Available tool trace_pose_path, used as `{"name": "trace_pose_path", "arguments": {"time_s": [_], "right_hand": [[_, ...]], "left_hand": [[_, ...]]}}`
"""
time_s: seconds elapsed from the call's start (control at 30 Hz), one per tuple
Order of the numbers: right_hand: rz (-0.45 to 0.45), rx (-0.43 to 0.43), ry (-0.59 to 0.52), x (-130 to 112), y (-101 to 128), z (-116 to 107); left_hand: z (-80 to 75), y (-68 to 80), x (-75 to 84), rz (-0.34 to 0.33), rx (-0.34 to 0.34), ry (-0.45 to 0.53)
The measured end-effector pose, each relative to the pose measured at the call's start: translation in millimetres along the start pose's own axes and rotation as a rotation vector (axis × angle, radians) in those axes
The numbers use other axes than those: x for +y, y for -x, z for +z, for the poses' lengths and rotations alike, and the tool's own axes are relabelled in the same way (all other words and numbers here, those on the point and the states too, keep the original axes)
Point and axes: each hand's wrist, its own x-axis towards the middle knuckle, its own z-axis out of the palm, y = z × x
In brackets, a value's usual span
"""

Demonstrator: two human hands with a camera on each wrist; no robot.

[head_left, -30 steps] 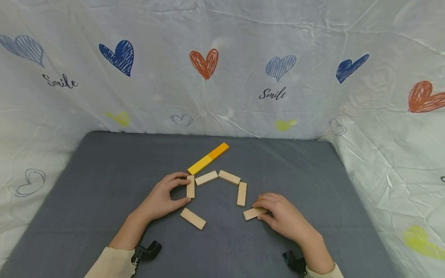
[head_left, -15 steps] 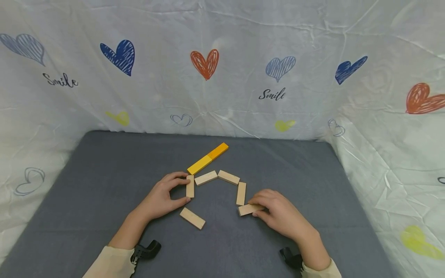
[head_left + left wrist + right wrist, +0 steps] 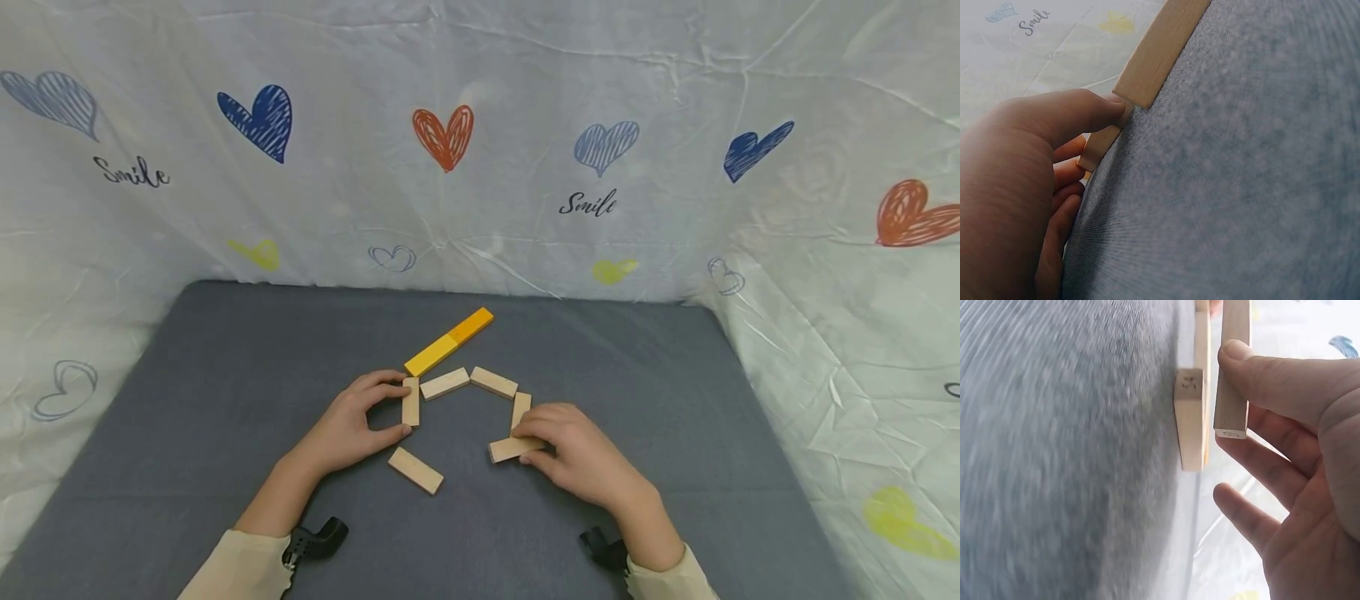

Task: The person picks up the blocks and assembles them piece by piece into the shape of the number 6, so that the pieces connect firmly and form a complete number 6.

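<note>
My left hand [image 3: 341,429] holds a plain wooden block [image 3: 410,406] between thumb and fingers at the left end of an arc of blocks. Two more blocks, one slanting left [image 3: 445,384] and one slanting right [image 3: 493,382], form the arc's top. On its right side lies another block [image 3: 522,407], partly covered by my right hand [image 3: 581,457]. That hand pinches a wooden block [image 3: 507,451] by its right part; the right wrist view has this held block [image 3: 1232,403] raised off the cloth. A loose block [image 3: 416,472] lies slanted below my left hand.
Behind the arc, a yellow block [image 3: 431,357] and an orange block [image 3: 471,326] lie end to end in a slanted line. Dark grey cloth [image 3: 262,358] covers the table. A white curtain [image 3: 510,50] printed with hearts hangs at the back and sides.
My right hand has carried its block leftward, from right of the arc to just in front of the arc's right-hand block. My left hand has stayed in place.
</note>
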Motion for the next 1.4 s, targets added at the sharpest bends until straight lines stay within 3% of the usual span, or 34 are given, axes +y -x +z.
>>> {"name": "trace_pose_path", "arguments": {"time_s": [1.17,1.4], "right_hand": [[-0.083,-0.041,0.035,-12.5,-18.0,24.2],[-0.049,-0.085,0.011,-16.2,-19.5,25.6]], "left_hand": [[-0.4,-1.0,2.9,-0.006,0.004,-0.002],[-0.5,-0.6,3.3,-0.006,0.001,0.001]]}}
